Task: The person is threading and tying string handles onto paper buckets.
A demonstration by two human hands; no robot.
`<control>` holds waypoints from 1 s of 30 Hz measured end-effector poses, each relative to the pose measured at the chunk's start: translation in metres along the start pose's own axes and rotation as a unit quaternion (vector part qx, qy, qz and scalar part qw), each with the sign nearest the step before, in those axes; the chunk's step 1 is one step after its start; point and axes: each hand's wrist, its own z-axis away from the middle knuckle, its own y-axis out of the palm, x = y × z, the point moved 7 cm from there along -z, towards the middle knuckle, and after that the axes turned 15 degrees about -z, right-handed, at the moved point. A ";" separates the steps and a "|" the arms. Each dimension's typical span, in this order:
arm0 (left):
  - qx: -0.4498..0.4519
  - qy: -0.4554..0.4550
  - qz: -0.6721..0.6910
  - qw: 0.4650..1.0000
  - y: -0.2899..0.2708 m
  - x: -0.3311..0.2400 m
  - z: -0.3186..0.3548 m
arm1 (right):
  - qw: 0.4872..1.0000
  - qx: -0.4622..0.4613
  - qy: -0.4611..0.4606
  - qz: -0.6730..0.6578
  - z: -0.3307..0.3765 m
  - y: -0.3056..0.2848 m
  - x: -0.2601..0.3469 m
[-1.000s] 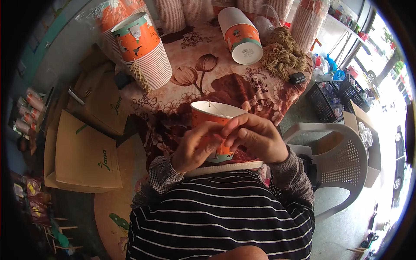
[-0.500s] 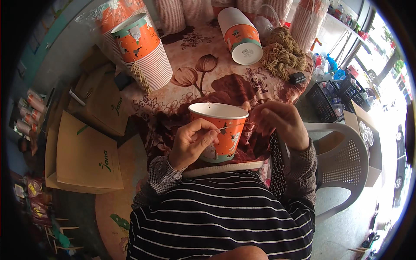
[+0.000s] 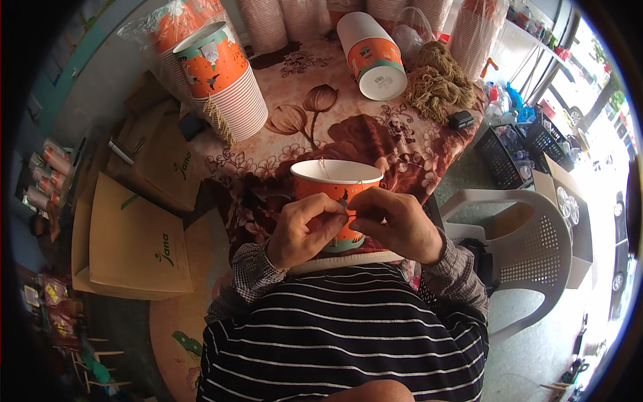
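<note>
Two bare hands meet before an upright, tapered paper bucket, orange with a green base band and white rim. It stands at the table's near edge, just beyond the fingertips, its long axis vertical. The left hand and right hand are about equally near. Thumbs and forefingers pinch, seemingly on a thin, pale cord, too fine to be certain; it crosses the rim nearer the right hand.

Daylight glares from my right (bleaching the street), softer over my hands; the fisheye edges curve into black.
</note>
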 end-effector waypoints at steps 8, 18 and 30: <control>0.001 -0.090 0.175 0.980 0.001 0.023 0.004 | 0.989 -0.077 -0.121 -0.033 0.004 -0.012 0.008; 0.060 -0.133 0.210 0.967 0.022 0.022 0.009 | 0.988 -0.086 -0.126 -0.006 0.002 -0.011 0.007; -0.073 0.023 -0.036 0.996 -0.005 -0.007 0.001 | 0.988 -0.072 -0.120 0.058 0.001 -0.009 0.006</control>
